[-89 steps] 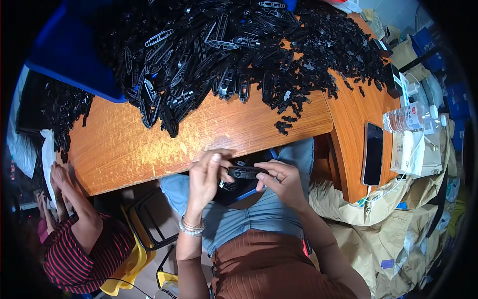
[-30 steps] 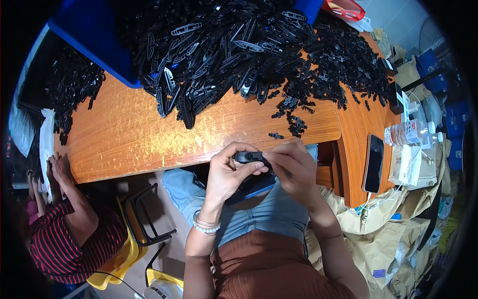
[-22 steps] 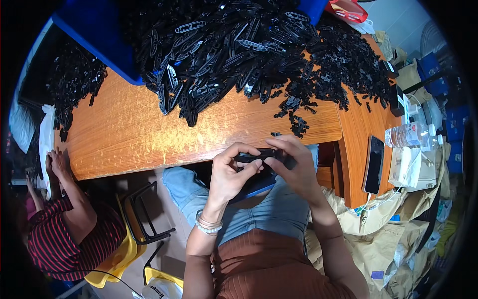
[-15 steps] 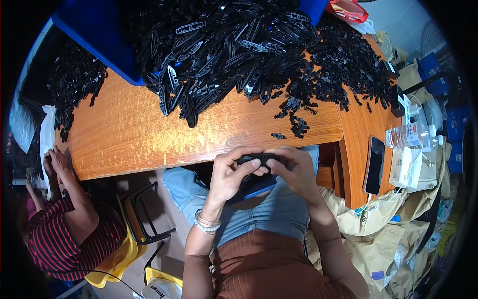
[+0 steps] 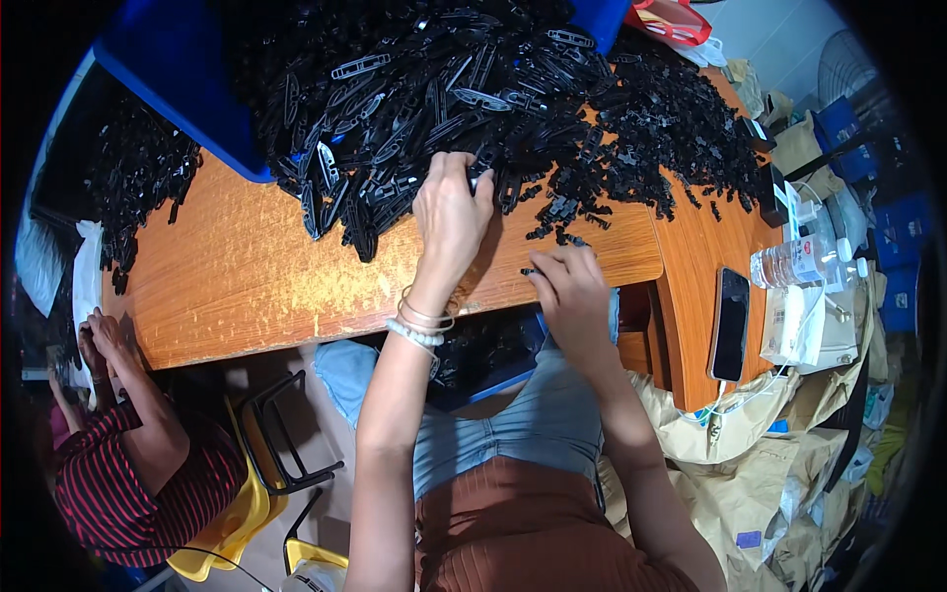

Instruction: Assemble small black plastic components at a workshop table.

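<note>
My left hand [image 5: 452, 212] reaches to the front edge of a heap of long, narrow black plastic parts [image 5: 395, 128]. Its fingers curl in against the thumb around a dark part there, mostly hidden by the hand. Near the table's front edge, my right hand [image 5: 574, 296] pinches a small black plastic piece [image 5: 530, 271] between thumb and fingers. Just beyond it lie scattered small black pieces [image 5: 565, 209], which run into a larger pile of the same kind [image 5: 681, 138] on the right. On my lap, partly below the table edge, a blue tray [image 5: 493, 390] holds black parts.
A blue bin [image 5: 178, 99] lies tipped at the back left of the wooden table [image 5: 256, 266]. On the right are a phone [image 5: 730, 324] with a cable, and plastic bottles [image 5: 794, 261]. A person in a striped shirt [image 5: 148, 483] works at the left. Brown paper sacks [image 5: 710, 503] stand at the lower right.
My hands were together over my lap on a black part. They have parted: the left moved forward to the heap, the right to the small pieces. The black part has left my hands.
</note>
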`<action>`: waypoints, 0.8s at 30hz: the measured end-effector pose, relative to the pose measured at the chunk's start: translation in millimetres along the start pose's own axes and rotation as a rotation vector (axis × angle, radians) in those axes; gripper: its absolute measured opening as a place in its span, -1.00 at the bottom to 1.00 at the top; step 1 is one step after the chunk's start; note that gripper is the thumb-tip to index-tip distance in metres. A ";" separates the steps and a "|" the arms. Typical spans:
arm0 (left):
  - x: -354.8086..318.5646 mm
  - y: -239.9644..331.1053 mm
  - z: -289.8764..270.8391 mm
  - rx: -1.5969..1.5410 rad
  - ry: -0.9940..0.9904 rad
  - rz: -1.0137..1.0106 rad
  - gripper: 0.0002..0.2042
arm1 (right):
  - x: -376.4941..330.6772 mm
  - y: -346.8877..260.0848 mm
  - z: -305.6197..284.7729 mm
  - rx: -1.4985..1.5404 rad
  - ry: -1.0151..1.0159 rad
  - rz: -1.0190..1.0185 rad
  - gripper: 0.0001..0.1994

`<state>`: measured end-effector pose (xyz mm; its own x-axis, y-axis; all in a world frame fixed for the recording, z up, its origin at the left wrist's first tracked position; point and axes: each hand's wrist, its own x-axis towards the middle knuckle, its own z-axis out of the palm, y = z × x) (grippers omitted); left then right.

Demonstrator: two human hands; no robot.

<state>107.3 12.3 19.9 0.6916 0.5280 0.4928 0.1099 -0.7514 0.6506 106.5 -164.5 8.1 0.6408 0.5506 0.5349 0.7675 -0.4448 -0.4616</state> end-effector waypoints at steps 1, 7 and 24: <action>-4.1 1.9 0.0 -0.040 0.067 0.008 -0.71 | 1.9 4.9 3.4 -0.005 0.001 0.005 -0.89; -71.0 18.7 -53.7 -0.677 -0.034 -0.393 -0.83 | 0.4 -3.1 1.8 0.618 -0.134 0.273 -0.86; -113.2 37.2 -91.1 -0.894 -0.280 -0.467 -0.74 | -7.9 -36.2 -25.6 0.750 -0.106 0.213 -0.80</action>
<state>-31.9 -39.4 41.0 0.8693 0.4943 0.0058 -0.0805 0.1301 0.9882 74.1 -170.8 38.7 0.7391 0.5882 0.3282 0.3880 0.0266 -0.9213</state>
